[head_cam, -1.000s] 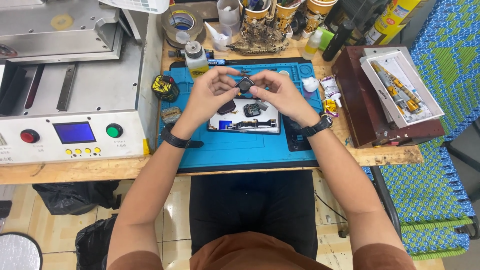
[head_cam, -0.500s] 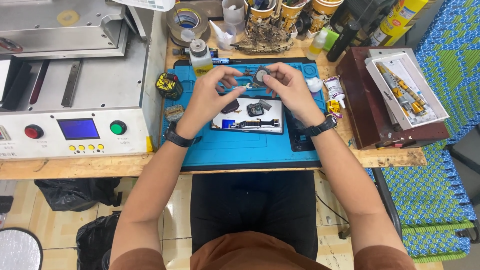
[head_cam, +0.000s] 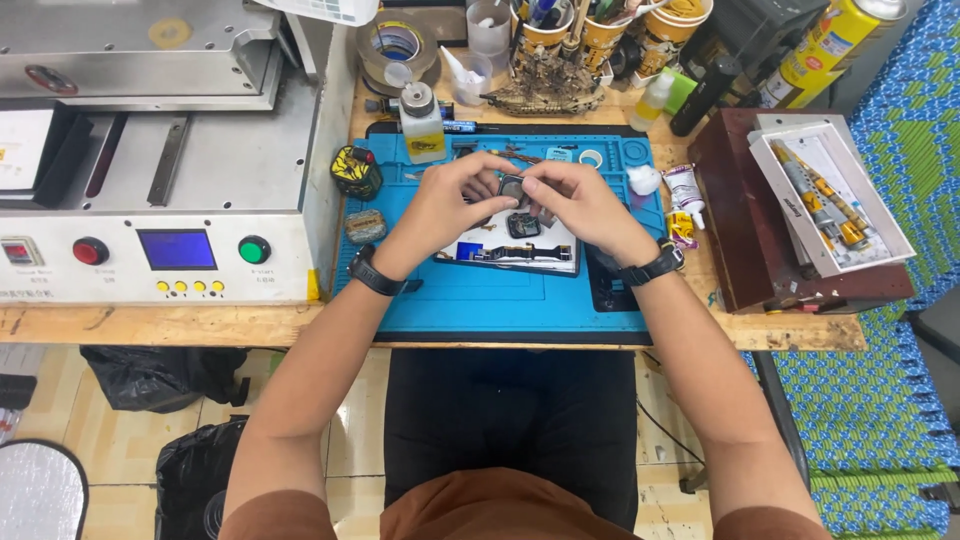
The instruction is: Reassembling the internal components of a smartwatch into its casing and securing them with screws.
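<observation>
Since the frame half a second ago my hands have drifted a little down and toward me over the mat, and the small dark square part they pinch has come along with them. My left hand [head_cam: 445, 205] and right hand [head_cam: 580, 205] are together now, fingertips closed on that small dark square part [head_cam: 512, 188] from its nine and three o'clock edges, held just above the blue silicone work mat [head_cam: 500, 300] on the wooden table [head_cam: 150, 325]. At six o'clock of the part lies a white rectangular tray [head_cam: 515, 245] carrying a second dark square piece [head_cam: 522, 225] and a dark strap. A clear squeeze bottle with a yellow label [head_cam: 422, 125] stands at eleven o'clock. To do this well, I judge I should grip only the edges, hold the part level over the tray so anything dropped lands there, and rest my wrists on the mat for steadiness.
</observation>
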